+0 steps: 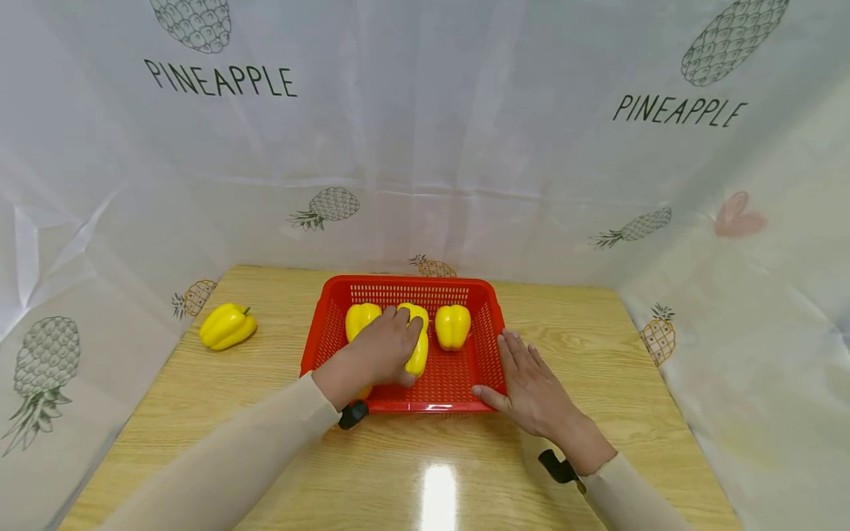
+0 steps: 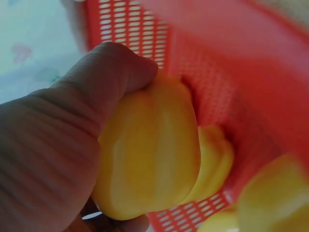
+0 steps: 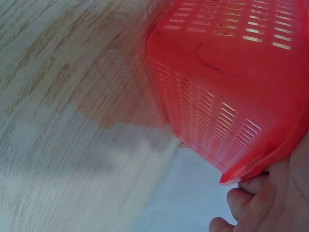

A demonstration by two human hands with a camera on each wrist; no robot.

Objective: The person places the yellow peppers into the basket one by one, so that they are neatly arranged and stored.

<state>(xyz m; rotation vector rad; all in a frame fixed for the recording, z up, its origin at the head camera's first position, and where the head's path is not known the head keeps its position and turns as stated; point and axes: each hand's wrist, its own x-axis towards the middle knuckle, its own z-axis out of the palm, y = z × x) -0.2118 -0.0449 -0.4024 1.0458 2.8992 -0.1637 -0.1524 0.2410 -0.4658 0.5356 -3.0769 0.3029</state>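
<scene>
A yellow bell pepper (image 1: 418,355) is in my left hand (image 1: 385,346), over the middle of the red basket (image 1: 425,406). In the left wrist view the thumb curls across the top of this pepper (image 2: 149,154), with a fingertip showing underneath. My right hand (image 1: 534,391) rests against the basket's right side near the front corner, its fingers fairly straight and the thumb at the rim. Other yellow bell peppers lie in the basket, one at the right (image 1: 453,327) and one at the back left; my left hand and wrist partly cover others.
Another yellow bell pepper (image 1: 228,326) lies on the wooden table (image 1: 564,324), left of the basket. A pale sheet (image 1: 425,147) printed with pineapples hangs behind the table and along both sides.
</scene>
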